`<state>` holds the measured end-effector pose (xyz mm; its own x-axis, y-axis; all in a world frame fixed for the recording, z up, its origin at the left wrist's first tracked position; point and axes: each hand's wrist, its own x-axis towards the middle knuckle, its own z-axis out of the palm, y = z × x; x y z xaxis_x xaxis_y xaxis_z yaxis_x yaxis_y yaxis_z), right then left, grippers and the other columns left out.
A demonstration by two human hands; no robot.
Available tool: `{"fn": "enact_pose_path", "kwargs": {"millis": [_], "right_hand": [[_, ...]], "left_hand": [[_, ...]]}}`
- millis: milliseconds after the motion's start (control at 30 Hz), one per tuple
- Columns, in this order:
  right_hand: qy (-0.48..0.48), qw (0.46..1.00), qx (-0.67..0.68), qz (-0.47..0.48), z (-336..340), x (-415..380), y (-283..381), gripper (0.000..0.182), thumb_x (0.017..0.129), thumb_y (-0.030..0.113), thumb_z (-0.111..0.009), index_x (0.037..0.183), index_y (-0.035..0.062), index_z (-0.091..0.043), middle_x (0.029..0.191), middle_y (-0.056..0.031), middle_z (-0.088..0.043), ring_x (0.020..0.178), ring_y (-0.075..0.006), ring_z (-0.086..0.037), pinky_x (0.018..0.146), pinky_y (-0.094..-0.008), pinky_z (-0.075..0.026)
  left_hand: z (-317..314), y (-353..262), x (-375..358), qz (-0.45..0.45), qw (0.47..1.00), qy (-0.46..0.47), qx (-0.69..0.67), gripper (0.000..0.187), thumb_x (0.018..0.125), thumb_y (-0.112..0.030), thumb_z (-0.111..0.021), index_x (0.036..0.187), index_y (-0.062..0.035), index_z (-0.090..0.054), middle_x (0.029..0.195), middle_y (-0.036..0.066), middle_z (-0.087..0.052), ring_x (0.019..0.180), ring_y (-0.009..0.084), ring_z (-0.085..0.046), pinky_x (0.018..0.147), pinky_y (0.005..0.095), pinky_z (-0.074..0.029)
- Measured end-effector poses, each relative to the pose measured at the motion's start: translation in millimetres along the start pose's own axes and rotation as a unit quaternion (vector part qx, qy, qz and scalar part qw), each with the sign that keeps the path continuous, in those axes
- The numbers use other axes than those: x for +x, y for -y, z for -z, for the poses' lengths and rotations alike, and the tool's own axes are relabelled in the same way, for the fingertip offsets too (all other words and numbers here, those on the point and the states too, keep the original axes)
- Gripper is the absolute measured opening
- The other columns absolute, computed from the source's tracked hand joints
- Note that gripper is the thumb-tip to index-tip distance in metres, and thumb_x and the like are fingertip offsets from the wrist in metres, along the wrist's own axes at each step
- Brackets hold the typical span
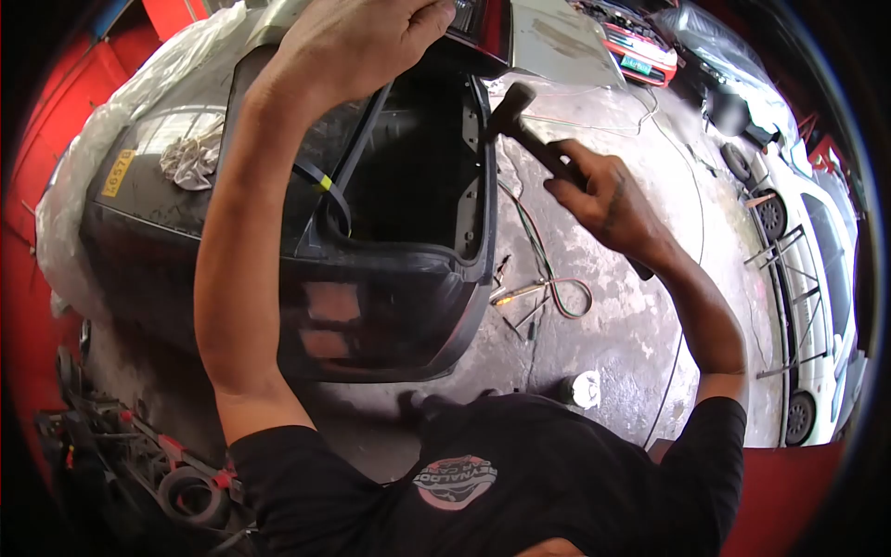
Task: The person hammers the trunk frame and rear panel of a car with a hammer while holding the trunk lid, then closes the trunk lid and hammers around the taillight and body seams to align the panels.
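While right hand [608, 200] is clenched on hammer [529, 137], which is up beside dark car body [390, 278], left hand [357, 46] is half-curled at tail light [469, 19], grip can't tell.

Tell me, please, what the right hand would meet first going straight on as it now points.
The hammer in the right hand would probably meet the raised panel's dark red edge; depth is unclear.

We look through one head-worn camera, facing forward and steeply down past our close hands [608, 200] to the floor [631, 316].
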<state>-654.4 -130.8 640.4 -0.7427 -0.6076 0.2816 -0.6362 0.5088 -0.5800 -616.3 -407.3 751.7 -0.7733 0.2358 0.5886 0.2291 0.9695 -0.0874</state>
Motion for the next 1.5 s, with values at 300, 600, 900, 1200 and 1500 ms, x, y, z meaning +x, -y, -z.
{"fn": "enact_pose_path", "kwargs": {"millis": [300, 600, 900, 1200, 1500], "right_hand": [[0.062, 0.997, -0.044, -0.002, -24.7, -23.3, -21.2, 0.035, 0.093, 0.02, -0.066, 0.121, 0.0016, -0.059, 0.084, -0.0232, -0.067, 0.078, -0.0407, -0.063, 0.072, -0.0451, -0.048], [-0.073, 0.996, -0.04, -0.039, -18.7, -15.0, 23.5, 0.035, 0.095, 0.02, -0.063, 0.123, -0.0011, -0.061, 0.071, -0.0185, -0.058, 0.063, -0.0241, -0.054, 0.061, -0.0394, -0.042], [0.126, 0.985, -0.114, 0.006, -60.7, -54.5, 3.8, 0.037, 0.093, 0.014, -0.064, 0.127, 0.0005, -0.061, 0.087, -0.0256, -0.068, 0.079, -0.0393, -0.069, 0.074, -0.0443, -0.054], [-0.061, 0.994, -0.087, -0.033, -32.4, -20.5, 34.6, 0.046, 0.093, 0.014, -0.061, 0.136, -0.0014, -0.053, 0.078, -0.0243, -0.064, 0.065, -0.0328, -0.062, 0.068, -0.0451, -0.047], [0.177, 0.978, -0.102, -0.046, -68.2, -50.2, 7.6, 0.043, 0.09, 0.012, -0.064, 0.132, 0.0033, -0.06, 0.102, -0.0253, -0.069, 0.09, -0.0393, -0.069, 0.083, -0.0468, -0.053]], "left_hand": [[10.6, 17.7, 29.5, -0.151, 0.984, 0.092, 0.025, 0.072, 0.091, -0.065, -0.058, 0.146, -0.0179, -0.056, 0.155, 0.02, -0.042, 0.144, 0.0388, -0.039, 0.12, 0.052, -0.03], [7.2, 16.2, 15.4, -0.231, 0.969, 0.087, 0.023, 0.076, 0.079, -0.037, -0.08, 0.146, -0.0109, -0.055, 0.154, 0.023, -0.044, 0.145, 0.0367, -0.04, 0.121, 0.0465, -0.034], [7.5, 11.1, 6.8, -0.26, 0.963, 0.05, 0.053, 0.066, 0.082, -0.015, -0.074, 0.143, -0.0025, -0.054, 0.149, 0.025, -0.049, 0.14, 0.036, -0.046, 0.116, 0.0434, -0.043], [6.2, 14.0, 9.1, -0.269, 0.962, 0.037, 0.038, 0.058, 0.084, -0.011, -0.069, 0.14, -0.0007, -0.056, 0.144, 0.023, -0.052, 0.136, 0.0364, -0.049, 0.112, 0.0433, -0.046], [-11.3, 13.6, 8.9, -0.281, 0.958, 0.037, 0.038, 0.059, 0.085, -0.01, -0.068, 0.142, -0.001, -0.055, 0.146, 0.023, -0.051, 0.139, 0.0369, -0.047, 0.116, 0.044, -0.042]]}}
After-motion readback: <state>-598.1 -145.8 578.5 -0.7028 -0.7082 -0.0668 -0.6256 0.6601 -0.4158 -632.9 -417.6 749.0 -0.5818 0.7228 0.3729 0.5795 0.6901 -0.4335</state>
